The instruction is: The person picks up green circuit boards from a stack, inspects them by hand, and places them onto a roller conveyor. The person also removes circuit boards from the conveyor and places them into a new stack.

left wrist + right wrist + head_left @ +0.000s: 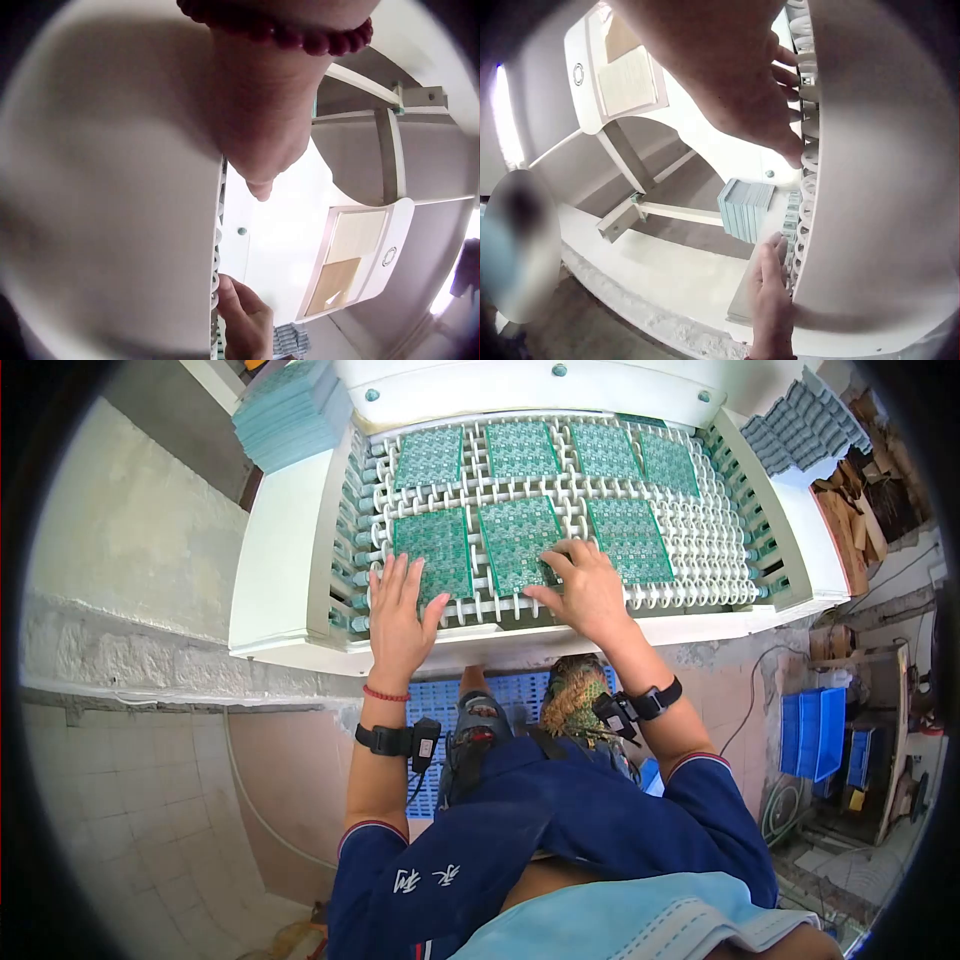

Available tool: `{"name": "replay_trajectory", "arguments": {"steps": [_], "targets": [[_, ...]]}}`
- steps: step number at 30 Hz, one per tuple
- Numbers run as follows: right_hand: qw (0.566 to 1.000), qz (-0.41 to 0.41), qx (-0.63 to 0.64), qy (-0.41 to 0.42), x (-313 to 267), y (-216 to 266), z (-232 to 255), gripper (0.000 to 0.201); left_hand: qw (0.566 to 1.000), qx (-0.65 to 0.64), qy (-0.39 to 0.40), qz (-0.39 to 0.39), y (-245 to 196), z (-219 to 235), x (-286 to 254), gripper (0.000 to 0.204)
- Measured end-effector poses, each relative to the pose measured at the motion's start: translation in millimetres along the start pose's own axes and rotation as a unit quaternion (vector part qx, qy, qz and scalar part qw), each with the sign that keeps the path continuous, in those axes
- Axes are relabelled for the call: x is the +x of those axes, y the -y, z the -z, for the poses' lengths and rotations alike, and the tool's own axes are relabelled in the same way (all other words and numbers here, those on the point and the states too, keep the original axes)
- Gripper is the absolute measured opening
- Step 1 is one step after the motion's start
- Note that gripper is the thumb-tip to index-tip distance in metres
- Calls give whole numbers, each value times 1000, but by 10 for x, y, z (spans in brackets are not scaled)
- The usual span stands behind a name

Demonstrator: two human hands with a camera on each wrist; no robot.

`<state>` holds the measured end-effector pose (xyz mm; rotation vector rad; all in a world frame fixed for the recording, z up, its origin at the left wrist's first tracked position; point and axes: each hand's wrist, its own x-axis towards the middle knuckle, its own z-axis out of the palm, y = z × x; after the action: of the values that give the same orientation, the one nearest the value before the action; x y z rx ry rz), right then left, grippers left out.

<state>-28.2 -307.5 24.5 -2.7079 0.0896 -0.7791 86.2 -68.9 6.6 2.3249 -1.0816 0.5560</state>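
Green circuit boards lie flat in two rows on the white roller conveyor [700, 592]. My left hand [402, 622] rests, fingers extended, at the front left board [432, 540], its fingertips over that board's left and lower part. My right hand [590, 592] is at the front middle board [515, 540], thumb and fingertips spread and bent on its lower right corner; whether they pinch it I cannot tell. Right of it lies another board [630, 540]. In the left wrist view the left hand [262, 142] hides its own fingertips; the right wrist view shows the right hand [742, 90] over the rollers.
A stack of boards [290, 420] stands on the machine's left side, and grey corrugated racks [803, 425] on its right. The machine's white front edge [500, 648] runs below both hands. Blue crates [812, 732] are at the lower right.
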Motion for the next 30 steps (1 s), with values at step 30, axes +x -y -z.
{"name": "replay_trajectory", "arguments": {"steps": [30], "targets": [[959, -119, -144, 212, 697, -2634, 756, 54, 998, 6, -40, 48, 9, -45, -2, 44]]}}
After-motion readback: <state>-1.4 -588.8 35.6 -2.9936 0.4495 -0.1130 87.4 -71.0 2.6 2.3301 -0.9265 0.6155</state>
